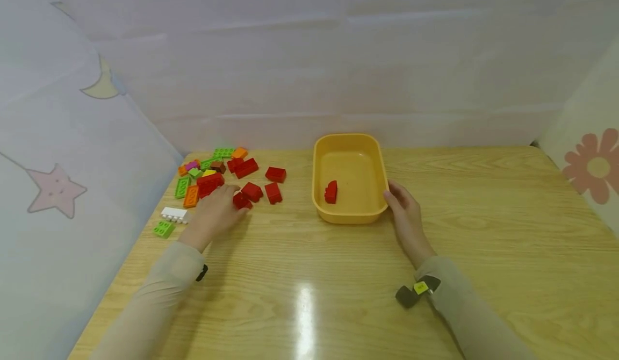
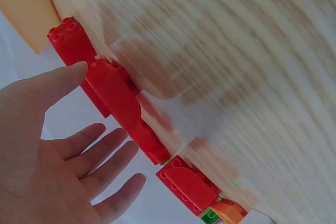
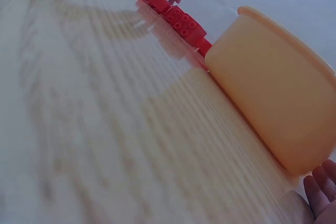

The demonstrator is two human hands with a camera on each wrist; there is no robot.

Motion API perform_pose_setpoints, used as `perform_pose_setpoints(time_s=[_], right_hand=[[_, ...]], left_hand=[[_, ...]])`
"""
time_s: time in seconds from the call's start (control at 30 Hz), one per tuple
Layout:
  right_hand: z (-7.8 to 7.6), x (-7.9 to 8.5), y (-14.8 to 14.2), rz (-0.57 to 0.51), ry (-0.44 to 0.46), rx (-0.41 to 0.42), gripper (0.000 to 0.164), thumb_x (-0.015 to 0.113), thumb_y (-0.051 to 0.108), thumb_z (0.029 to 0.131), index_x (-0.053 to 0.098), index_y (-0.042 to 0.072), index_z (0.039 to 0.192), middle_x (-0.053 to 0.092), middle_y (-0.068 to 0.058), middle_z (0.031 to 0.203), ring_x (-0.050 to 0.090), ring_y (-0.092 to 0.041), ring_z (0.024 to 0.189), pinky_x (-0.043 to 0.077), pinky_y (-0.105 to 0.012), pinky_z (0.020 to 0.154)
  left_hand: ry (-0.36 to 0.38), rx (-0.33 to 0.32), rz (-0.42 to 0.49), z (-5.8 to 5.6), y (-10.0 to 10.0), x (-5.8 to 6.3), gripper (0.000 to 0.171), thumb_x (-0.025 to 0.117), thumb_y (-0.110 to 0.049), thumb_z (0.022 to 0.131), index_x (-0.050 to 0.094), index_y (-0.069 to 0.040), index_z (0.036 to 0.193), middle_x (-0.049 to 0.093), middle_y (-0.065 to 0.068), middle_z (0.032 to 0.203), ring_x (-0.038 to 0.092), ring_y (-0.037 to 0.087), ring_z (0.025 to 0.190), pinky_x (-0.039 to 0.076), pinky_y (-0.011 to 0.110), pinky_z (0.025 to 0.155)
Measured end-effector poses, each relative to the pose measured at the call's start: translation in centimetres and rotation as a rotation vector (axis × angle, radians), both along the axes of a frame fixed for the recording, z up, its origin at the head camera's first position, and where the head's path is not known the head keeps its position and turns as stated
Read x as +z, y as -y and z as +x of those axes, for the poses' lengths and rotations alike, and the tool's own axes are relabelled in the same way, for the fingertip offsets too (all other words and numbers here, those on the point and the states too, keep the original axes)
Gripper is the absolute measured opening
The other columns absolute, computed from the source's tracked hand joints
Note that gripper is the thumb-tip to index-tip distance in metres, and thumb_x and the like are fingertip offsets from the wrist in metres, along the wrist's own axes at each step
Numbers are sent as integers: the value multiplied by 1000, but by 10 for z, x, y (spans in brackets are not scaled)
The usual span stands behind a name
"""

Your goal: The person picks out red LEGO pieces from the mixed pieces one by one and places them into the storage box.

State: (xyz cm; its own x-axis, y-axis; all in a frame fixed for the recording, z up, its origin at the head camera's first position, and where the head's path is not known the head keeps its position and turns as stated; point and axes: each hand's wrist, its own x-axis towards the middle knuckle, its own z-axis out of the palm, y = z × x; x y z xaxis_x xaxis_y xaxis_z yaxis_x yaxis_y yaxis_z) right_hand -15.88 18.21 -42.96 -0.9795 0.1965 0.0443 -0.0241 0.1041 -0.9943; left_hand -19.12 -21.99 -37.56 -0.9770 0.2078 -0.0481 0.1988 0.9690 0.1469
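My left hand (image 1: 215,214) reaches in over the red bricks at the left, fingers spread and a little bent. In the left wrist view its thumb tip overlaps a red brick with a curved side (image 2: 114,85), and the other fingers lie behind it with a gap to the thumb. A red brick (image 1: 242,201) shows just beside the thumb in the head view. My right hand (image 1: 406,217) holds the right side of a yellow plastic bin (image 1: 350,218), thumb at its rim and fingers along the outer wall. Inside the bin lies one red brick (image 1: 331,192).
Several loose red bricks, such as one (image 1: 275,174) near the bin, lie between it and my left hand. Green, orange, brown and purple bricks crowd the table's left back corner. A white brick (image 1: 174,215) and a green brick (image 1: 164,229) sit nearer the left edge. A pale wall stands behind.
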Motion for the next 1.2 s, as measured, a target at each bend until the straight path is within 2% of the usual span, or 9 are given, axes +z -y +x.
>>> perform_pose_setpoints(time_s=[0.37, 0.6, 0.93, 1.2], right_hand=[[-2, 1, 0, 12, -10, 20, 54, 48, 38, 95, 45, 8, 139, 48, -17, 141, 48, -15, 121, 41, 1, 85], [-1, 1, 0, 31, -2, 14, 53, 48, 37, 96, 44, 8, 140, 48, -17, 142, 48, -7, 117, 40, 1, 85], [-1, 2, 0, 28, 17, 12, 51, 47, 34, 96, 43, 9, 141, 47, -18, 142, 48, -5, 114, 41, 0, 83], [0, 2, -1, 25, 13, 5, 50, 48, 32, 96, 44, 8, 140, 48, -18, 142, 48, -8, 117, 41, 0, 84]], left_hand=[[9, -17, -16, -1, 1, 3, 61, 62, -38, 86, 50, 2, 130, 57, 25, 131, 52, 40, 116, 48, 59, 95], [37, -18, -45, -2, -4, 4, 59, 63, -33, 86, 49, 3, 131, 57, 26, 131, 53, 40, 115, 49, 58, 94], [9, -30, -26, 0, -8, 2, 55, 64, -28, 86, 51, 5, 127, 61, 25, 122, 57, 37, 108, 52, 53, 91], [-16, -47, -61, 5, -10, 2, 53, 64, -30, 86, 53, 4, 125, 63, 23, 119, 58, 36, 104, 53, 52, 88]])
